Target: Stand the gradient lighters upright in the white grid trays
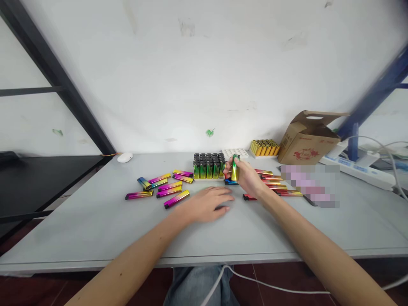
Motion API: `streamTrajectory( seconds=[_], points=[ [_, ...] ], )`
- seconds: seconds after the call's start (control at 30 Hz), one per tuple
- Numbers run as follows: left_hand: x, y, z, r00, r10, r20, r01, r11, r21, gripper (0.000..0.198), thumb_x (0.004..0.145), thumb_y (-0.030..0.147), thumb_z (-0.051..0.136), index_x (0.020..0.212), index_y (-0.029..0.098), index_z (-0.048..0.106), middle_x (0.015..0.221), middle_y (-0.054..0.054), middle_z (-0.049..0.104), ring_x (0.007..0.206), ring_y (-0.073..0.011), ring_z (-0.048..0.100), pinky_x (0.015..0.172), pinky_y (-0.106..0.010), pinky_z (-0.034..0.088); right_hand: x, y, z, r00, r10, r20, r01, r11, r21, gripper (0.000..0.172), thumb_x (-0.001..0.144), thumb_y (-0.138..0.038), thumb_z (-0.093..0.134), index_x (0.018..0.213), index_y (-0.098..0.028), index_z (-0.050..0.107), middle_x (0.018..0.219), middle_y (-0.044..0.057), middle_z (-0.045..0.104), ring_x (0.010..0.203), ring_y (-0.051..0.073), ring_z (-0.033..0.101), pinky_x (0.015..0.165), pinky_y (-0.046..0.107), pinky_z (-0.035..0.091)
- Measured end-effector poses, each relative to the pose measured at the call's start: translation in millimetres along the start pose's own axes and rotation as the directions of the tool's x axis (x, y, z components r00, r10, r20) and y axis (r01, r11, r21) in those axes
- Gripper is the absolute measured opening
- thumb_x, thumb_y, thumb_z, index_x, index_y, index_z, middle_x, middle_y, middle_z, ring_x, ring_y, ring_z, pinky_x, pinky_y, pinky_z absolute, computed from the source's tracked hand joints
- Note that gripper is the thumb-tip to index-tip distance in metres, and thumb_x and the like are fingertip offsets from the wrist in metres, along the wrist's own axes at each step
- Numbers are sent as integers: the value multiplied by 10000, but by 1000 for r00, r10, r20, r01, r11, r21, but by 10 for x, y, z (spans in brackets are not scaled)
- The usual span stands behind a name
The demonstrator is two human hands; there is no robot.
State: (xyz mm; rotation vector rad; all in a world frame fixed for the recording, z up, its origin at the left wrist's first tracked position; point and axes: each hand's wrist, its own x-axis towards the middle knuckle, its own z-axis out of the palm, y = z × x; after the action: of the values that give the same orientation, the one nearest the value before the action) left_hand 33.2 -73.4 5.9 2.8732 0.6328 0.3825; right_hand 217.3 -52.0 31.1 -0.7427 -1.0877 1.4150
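Between the thumb and fingers of my right hand (247,172) is a green and gold lighter (235,169), held upright. Just left of it stands a block of green lighters (207,167) with black tops, packed in rows in a white tray. My left hand (210,203) rests low over the table with its fingers stretched out, nothing in it. Several purple and yellow lighters (177,199) lie loose to its left, along with a blue and gold lighter (144,183). Red and gold lighters (274,187) lie beyond my right wrist, partly hidden by it.
A white tray with holes (234,152) sits behind the green lighters. Farther right are gold batteries or lighters (264,147) in a tray, an opened cardboard box (307,142), a blurred-out flat item (307,185) and a power strip (360,168). A white mouse (125,157) lies back left.
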Motion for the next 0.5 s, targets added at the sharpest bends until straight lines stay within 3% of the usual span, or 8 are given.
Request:
streamTrajectory(
  seconds=[0.17,0.37,0.5],
  points=[
    [0,-1,-13,1000,-8,-4,8,1000,-10,333,950,299,477,1251,224,597,1388,-64,568,1278,-221,525,1108,-383,386,8,-23,-81,988,-149,33,151,922,-356,330,782,-493,682,938,-203,662,995,31,656,969,174,574,839,287,444],
    [-7,0,-21,999,3,-34,-3,1000,-3,304,944,279,489,1210,205,616,1353,-75,596,1225,-225,565,1064,-379,422,29,-33,-150,973,-212,90,223,766,-603,371,820,-454,651,1070,-183,689,849,23,674,700,143,567,707,307,469],
    [-15,-45,-45,996,-24,-85,25,1000,12,266,960,283,467,1152,206,634,1208,-64,674,1107,-214,626,1005,-378,454,54,30,-183,954,-270,127,278,649,-709,287,838,-375,625,1036,-182,699,1010,58,709,774,166,610,755,332,498]
  ],
)
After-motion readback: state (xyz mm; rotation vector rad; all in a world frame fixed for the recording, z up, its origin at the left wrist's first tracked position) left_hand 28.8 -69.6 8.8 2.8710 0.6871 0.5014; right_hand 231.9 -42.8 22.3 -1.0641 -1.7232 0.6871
